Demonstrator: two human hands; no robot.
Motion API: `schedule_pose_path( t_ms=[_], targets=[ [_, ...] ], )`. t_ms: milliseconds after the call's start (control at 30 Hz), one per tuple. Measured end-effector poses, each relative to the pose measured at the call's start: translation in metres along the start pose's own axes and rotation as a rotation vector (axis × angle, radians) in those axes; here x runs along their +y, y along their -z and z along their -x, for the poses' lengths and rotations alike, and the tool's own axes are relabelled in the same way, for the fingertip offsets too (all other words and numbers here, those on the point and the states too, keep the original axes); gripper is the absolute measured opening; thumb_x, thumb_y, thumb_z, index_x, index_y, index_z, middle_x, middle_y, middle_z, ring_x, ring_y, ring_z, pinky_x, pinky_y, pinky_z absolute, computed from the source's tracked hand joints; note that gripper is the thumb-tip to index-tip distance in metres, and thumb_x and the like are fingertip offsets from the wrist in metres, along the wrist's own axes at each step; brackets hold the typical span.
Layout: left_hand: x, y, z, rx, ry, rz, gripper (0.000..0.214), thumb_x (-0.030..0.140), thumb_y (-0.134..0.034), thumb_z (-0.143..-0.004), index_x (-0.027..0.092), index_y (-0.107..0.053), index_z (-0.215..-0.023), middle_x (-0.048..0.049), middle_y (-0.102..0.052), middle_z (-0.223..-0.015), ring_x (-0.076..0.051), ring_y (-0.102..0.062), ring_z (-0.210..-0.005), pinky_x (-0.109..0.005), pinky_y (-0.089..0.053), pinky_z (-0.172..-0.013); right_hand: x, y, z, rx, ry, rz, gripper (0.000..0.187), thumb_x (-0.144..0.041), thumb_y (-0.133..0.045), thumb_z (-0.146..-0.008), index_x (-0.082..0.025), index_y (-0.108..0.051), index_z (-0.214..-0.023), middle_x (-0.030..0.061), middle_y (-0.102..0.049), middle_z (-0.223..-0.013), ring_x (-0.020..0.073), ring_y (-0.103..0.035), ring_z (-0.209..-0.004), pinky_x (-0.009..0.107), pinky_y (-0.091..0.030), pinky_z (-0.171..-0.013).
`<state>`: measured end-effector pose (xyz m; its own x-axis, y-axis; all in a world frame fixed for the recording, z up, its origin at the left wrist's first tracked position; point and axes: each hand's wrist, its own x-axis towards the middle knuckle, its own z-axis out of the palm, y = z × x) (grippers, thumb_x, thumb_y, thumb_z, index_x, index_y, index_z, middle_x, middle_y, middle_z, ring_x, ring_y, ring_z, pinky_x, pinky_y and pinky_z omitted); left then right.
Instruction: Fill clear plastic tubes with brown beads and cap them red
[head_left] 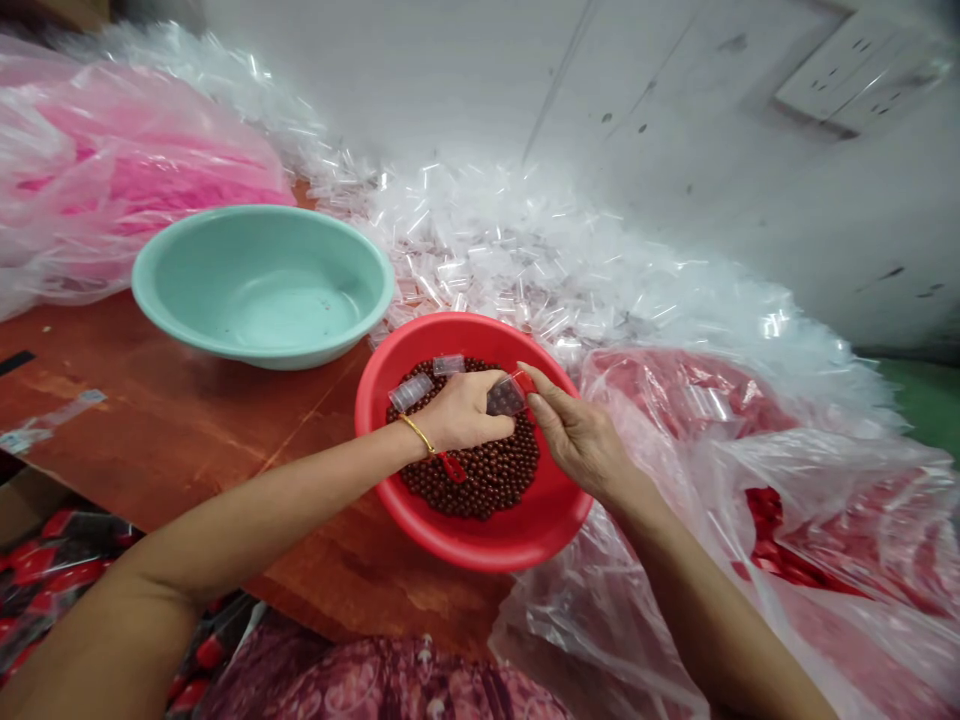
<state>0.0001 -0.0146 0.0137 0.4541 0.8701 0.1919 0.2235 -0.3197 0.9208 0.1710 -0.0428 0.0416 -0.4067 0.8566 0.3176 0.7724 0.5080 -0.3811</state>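
Over the red basin point(480, 550), my left hand point(461, 410) grips a small clear plastic tube point(505, 396) with dark brown balls inside. My right hand point(574, 430) pinches a red cap point(524, 381) at the tube's right end; whether it is fully seated I cannot tell. Beneath my hands lie many small brown balls point(480, 480) in the basin. Two clear tubes, one point(410, 393) left and one point(448, 365) farther back, rest on the balls. A red plastic piece point(451, 467) lies on them below my left wrist.
A pale green basin point(262, 310) stands left of the red one. Clear tubes point(525, 240) are heaped along the wall. A bag of pink pieces point(150, 180) sits back left, and a bag of red pieces point(795, 540) right. Filled red-capped tubes point(60, 560) lie lower left.
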Motion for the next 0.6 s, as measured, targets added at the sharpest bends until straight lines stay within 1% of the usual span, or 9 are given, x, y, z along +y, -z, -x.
schedule_pose_path(
  t_ms=[67,133,233,300,367,433,500,533,600],
  targets=[
    [0.001,0.0,0.001,-0.024,0.037,-0.042,0.008,0.017,-0.053,-0.061,0.017,-0.045,-0.064,0.0052,-0.046,-0.058,-0.009,-0.042,-0.056,-0.022,-0.032,-0.052,0.003,-0.005,0.004,-0.02,0.037,0.044,0.046,-0.033,-0.031,-0.094,-0.015,-0.047,-0.133,0.0067,-0.07,-0.082,0.0165,-0.066,-0.067,0.027,-0.052,-0.065],
    [0.001,0.0,0.001,-0.061,0.079,-0.072,0.008,0.017,-0.052,-0.06,0.017,-0.045,-0.063,0.0053,-0.046,-0.057,-0.009,-0.042,-0.054,-0.022,-0.031,-0.051,0.007,-0.009,0.007,-0.054,0.103,0.104,0.049,-0.033,-0.028,-0.095,-0.01,-0.046,-0.134,0.0056,-0.065,-0.066,0.0155,-0.061,-0.054,0.026,-0.049,-0.056],
    [0.0,0.002,0.001,-0.13,0.101,-0.149,0.008,0.017,-0.052,-0.059,0.017,-0.045,-0.061,0.0051,-0.046,-0.055,-0.009,-0.042,-0.052,-0.022,-0.03,-0.049,0.012,-0.013,0.01,-0.087,0.187,0.17,0.053,-0.037,-0.025,-0.095,-0.004,-0.05,-0.128,0.0069,-0.062,-0.059,0.0154,-0.056,-0.048,0.026,-0.043,-0.049],
    [-0.002,0.003,0.0,-0.183,0.119,-0.216,0.008,0.017,-0.051,-0.058,0.017,-0.043,-0.057,0.005,-0.045,-0.052,-0.009,-0.04,-0.05,-0.022,-0.028,-0.048,0.014,-0.012,0.008,-0.125,0.173,0.15,0.056,-0.043,-0.026,-0.094,-0.005,-0.056,-0.121,0.0076,-0.062,-0.058,0.0151,-0.055,-0.048,0.026,-0.041,-0.048],
    [-0.002,0.003,-0.003,-0.226,0.146,-0.209,0.009,0.018,-0.052,-0.057,0.017,-0.042,-0.055,0.0053,-0.044,-0.051,-0.009,-0.04,-0.05,-0.022,-0.028,-0.047,0.014,-0.01,0.004,-0.127,0.073,0.035,0.058,-0.05,-0.026,-0.092,-0.01,-0.065,-0.11,0.0062,-0.061,-0.057,0.0142,-0.054,-0.049,0.026,-0.041,-0.05],
    [-0.002,0.001,-0.005,-0.242,0.152,-0.139,0.009,0.019,-0.052,-0.056,0.017,-0.044,-0.058,0.0056,-0.044,-0.052,-0.009,-0.041,-0.051,-0.021,-0.029,-0.047,0.013,-0.011,-0.004,-0.019,-0.103,-0.16,0.064,-0.058,-0.023,-0.09,-0.015,-0.07,-0.093,0.0034,-0.056,-0.053,0.0131,-0.052,-0.048,0.026,-0.042,-0.052],
    [0.0,-0.001,-0.007,-0.266,0.14,-0.098,0.011,0.02,-0.054,-0.055,0.017,-0.044,-0.06,0.0059,-0.044,-0.053,-0.009,-0.041,-0.051,-0.021,-0.03,-0.047,0.009,-0.016,-0.014,0.119,-0.286,-0.386,0.069,-0.063,-0.019,-0.088,-0.016,-0.069,-0.084,0.0014,-0.049,-0.05,0.0124,-0.049,-0.048,0.026,-0.042,-0.052],
    [0.001,-0.001,-0.006,-0.277,0.13,-0.105,0.012,0.021,-0.054,-0.055,0.017,-0.044,-0.059,0.0059,-0.044,-0.053,-0.008,-0.041,-0.05,-0.021,-0.03,-0.046,0.007,-0.02,-0.018,0.156,-0.353,-0.5,0.071,-0.064,-0.017,-0.087,-0.016,-0.069,-0.086,0.0011,-0.048,-0.051,0.0123,-0.048,-0.049,0.027,-0.042,-0.053],
    [0.003,-0.002,-0.004,-0.29,0.111,-0.146,0.012,0.021,-0.055,-0.055,0.017,-0.043,-0.058,0.0057,-0.043,-0.052,-0.008,-0.04,-0.048,-0.02,-0.03,-0.045,0.003,-0.03,-0.026,0.134,-0.433,-0.709,0.072,-0.067,-0.016,-0.085,-0.016,-0.065,-0.098,0.0024,-0.053,-0.062,0.0131,-0.052,-0.056,0.028,-0.045,-0.058]
  ],
)
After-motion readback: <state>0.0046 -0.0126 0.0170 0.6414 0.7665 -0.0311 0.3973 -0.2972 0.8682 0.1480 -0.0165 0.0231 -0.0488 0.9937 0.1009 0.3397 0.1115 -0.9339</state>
